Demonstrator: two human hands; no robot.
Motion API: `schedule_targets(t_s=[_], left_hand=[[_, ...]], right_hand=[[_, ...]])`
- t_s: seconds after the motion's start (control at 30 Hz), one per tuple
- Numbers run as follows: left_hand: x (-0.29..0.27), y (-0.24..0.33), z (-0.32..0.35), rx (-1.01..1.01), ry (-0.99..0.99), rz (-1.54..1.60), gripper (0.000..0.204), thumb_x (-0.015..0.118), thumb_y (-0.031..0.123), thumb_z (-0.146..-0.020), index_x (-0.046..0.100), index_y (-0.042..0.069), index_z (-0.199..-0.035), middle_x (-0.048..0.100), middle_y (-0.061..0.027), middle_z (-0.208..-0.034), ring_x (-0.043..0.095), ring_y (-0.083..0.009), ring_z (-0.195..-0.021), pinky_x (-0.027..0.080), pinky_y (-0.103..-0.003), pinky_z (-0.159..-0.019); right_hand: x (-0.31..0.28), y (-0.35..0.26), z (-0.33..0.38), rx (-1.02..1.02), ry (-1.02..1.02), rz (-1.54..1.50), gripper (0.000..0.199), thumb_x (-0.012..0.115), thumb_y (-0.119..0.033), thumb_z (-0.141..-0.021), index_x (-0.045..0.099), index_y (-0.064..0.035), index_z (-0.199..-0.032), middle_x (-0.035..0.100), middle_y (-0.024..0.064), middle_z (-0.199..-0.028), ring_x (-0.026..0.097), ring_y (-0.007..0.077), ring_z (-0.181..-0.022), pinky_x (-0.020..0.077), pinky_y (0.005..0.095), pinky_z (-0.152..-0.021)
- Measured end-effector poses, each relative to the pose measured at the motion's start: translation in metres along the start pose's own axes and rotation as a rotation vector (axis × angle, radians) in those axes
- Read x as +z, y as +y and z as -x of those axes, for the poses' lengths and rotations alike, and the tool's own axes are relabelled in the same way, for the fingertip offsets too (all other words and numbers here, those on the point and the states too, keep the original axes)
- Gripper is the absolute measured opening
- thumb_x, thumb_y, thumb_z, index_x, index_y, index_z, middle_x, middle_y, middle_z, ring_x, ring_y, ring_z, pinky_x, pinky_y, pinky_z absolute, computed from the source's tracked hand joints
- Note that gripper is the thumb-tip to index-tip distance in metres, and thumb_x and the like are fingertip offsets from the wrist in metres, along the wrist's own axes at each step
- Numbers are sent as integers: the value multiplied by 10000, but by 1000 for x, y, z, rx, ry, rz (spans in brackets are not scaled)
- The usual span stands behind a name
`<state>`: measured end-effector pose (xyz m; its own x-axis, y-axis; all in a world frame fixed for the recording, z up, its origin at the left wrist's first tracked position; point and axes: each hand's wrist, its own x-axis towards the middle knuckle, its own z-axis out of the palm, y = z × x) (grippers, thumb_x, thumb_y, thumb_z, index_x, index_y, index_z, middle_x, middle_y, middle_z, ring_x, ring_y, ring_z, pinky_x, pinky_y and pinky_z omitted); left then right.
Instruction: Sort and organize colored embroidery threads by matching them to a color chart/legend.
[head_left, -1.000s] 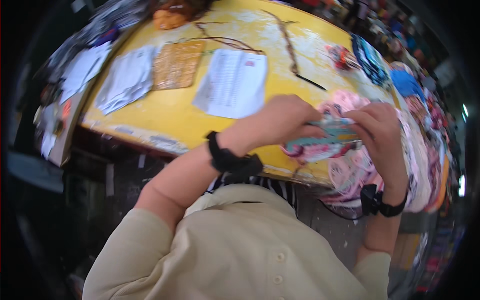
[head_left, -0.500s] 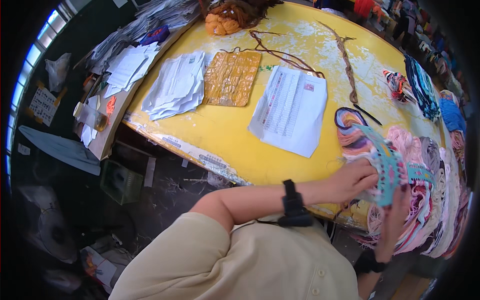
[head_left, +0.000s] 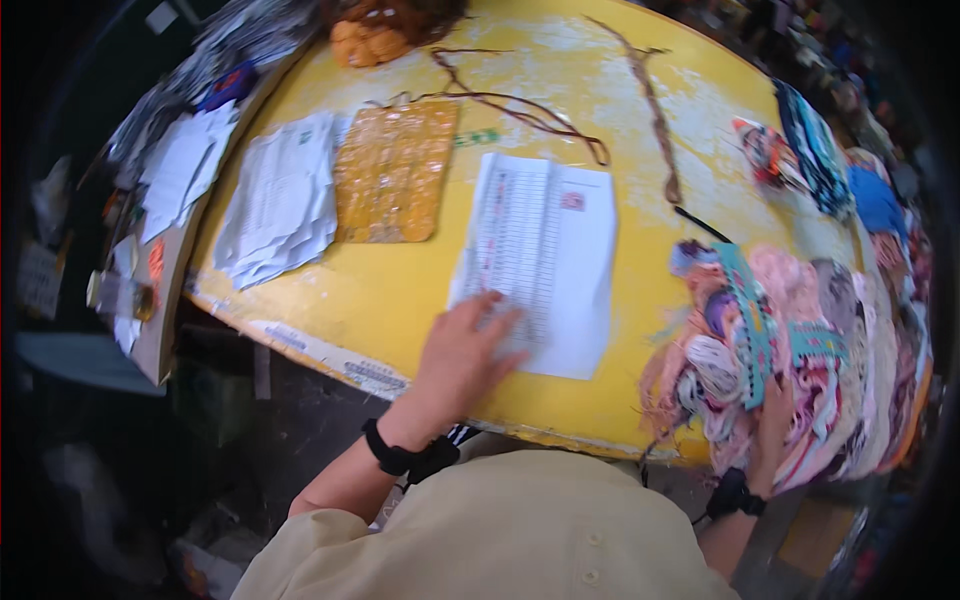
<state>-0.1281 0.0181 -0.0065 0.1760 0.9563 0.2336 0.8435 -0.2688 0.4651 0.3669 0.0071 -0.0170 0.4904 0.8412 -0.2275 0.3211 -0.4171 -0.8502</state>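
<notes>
My left hand point(head_left: 458, 352) is over the near left part of a printed sheet point(head_left: 578, 260), its fingers spread and slightly blurred, holding nothing. Whether the fingertips touch the paper I cannot tell. At the right, my right hand point(head_left: 772, 408) grips the lower end of a long turquoise card point(head_left: 745, 325) with rows of holes along its edges; some of its fingers are hidden. Pink, purple and white thread skeins point(head_left: 712, 362) hang at that card's left side. A second turquoise card point(head_left: 818, 343) lies among more pale skeins point(head_left: 868, 375) just to the right.
A stack of papers point(head_left: 280, 200) and a shiny amber-brown taped board point(head_left: 395, 170) lie left of the sheet on the yellow table point(head_left: 390, 290). Brown cords point(head_left: 655, 115) stretch across the back. Orange yarn point(head_left: 370, 42) sits far left; a side shelf holds a jar point(head_left: 125, 295).
My left hand has let go of the skeins by the turquoise card and moved left to the printed sheet. My right hand stays at the card. The view has shifted.
</notes>
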Motion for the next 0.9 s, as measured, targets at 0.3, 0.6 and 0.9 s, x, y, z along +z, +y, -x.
schedule_targets(t_s=[0.3,0.6,0.9], left_hand=[[9,-28,-28,-201,102,-13,314,669,111,-792,544,-54,-1028,570,-208,-983,565,-363,-931,458,-408,-784],[10,-15,28,-279,296,328,298,490,78,-931,513,-56,-1196,642,-227,-933,609,-266,-796,479,-325,-739],[36,-32,45,-223,317,-94,216,494,140,-935,507,-67,-874,521,-231,-816,503,-422,-783,398,-467,-683]], right_hand=[[45,-38,48,-200,-9,-153,309,649,-171,-860,572,-39,-1128,593,9,-760,526,64,-599,430,223,-509],[-18,-6,106,-361,-19,-102,406,680,-161,-836,540,18,-1173,597,32,-811,550,82,-663,461,260,-588],[-110,-64,-22,-587,135,472,195,571,-223,-863,632,-45,-915,630,122,-744,616,248,-682,453,362,-615]])
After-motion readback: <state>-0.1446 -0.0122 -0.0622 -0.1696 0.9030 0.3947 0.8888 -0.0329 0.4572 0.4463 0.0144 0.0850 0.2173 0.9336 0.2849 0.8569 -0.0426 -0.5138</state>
